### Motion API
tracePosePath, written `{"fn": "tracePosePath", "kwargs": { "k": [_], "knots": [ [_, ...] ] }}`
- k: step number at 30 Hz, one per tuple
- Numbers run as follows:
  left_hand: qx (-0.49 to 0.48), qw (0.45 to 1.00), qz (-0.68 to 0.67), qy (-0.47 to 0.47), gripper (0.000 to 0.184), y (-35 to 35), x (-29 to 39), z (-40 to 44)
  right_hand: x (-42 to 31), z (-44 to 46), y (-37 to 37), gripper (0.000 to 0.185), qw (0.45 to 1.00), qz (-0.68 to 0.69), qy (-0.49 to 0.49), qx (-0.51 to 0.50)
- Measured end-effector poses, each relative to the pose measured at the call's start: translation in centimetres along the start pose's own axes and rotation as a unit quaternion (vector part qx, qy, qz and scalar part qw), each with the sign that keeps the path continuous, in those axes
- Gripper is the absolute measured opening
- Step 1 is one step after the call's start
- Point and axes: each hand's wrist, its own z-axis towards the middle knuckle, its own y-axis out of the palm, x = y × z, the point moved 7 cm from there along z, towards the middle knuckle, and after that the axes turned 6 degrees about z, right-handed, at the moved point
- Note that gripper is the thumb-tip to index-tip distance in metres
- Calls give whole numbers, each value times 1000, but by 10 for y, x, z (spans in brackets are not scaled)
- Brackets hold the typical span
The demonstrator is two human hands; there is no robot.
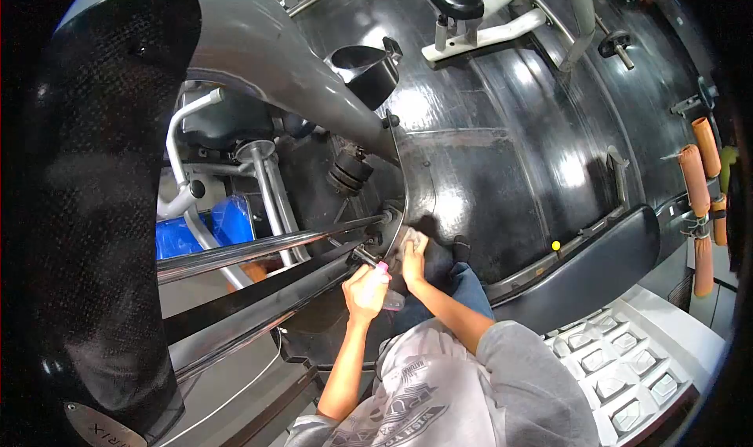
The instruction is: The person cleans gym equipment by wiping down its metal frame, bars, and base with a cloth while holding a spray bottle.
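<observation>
My left hand (365, 292) is closed around a spray bottle (394, 300) with a pink nozzle and a clear body. The bottle's pink tip points toward the lower end of the exercise machine's metal rails (274, 245). Just to the right, my right hand (414, 263) grips a pale crumpled cloth (406, 237). That cloth lies against the edge of the machine's dark end plate (401, 165), near where the rails meet it. Part of the cloth is hidden by my fingers.
A large black padded part (110, 212) and a thick grey frame tube (259, 47) fill the left. A black bin-like container (367, 74) stands ahead on the floor. A long black pad (580, 259) lies at the right, with orange rolls (695, 180) beyond it.
</observation>
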Motion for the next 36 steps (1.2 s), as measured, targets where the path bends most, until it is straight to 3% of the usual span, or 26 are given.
{"fn": "tracePosePath", "kwargs": {
  "k": [1, 5, 7, 9, 13, 15, 17, 19, 23, 26, 29, 33, 36],
  "knots": [
    [0, 1000, 1, -2, 15, 1, -1, -1, 22, -1, 2, 43, 998, 8, 56, -6],
    [33, 999, 21, 3, 11, 2, 1, 2, 74, 75, -1, 48, 995, 9, 90, 28],
    [56, 998, 20, 9, 19, 1, 3, -1, 36, 95, -8, 49, 991, -36, 124, 45],
    [42, 998, 35, 28, 17, 1, 2, 0, 3, 136, -4, 48, 997, -46, 9, 60],
    [35, 996, 72, 46, 14, 0, 3, 1, -108, 138, 11, 45, 992, -108, -64, -23],
    [25, 996, 73, 43, 13, 0, -2, -2, -129, 117, 14, 39, 966, -133, -221, 7],
    [18, 996, 74, 38, 13, 1, -2, -2, -100, 99, 7, 38, 978, -77, -195, 12],
    [43, 992, 81, 83, 13, -1, 9, 1, -76, 58, -6, 40, 992, -51, -116, 8],
    [36, 992, 102, 70, 14, 2, 9, 0, 27, 32, -5, 43, 997, -54, 45, -21],
    [35, 992, 111, 48, 12, 2, 0, 0, 31, 76, -4, 46, 993, -99, -53, 27],
    [38, 994, 93, 35, 12, 2, -3, -3, 33, 149, -3, 50, 996, -88, 13, -18],
    [38, 994, 94, 53, 19, 1, 3, 0, -50, 176, 7, 48, 979, -183, -39, -76],
    [37, 995, 85, 38, 22, 2, 0, -1, -91, 150, 12, 47, 973, -192, -125, -38]
  ]
}}
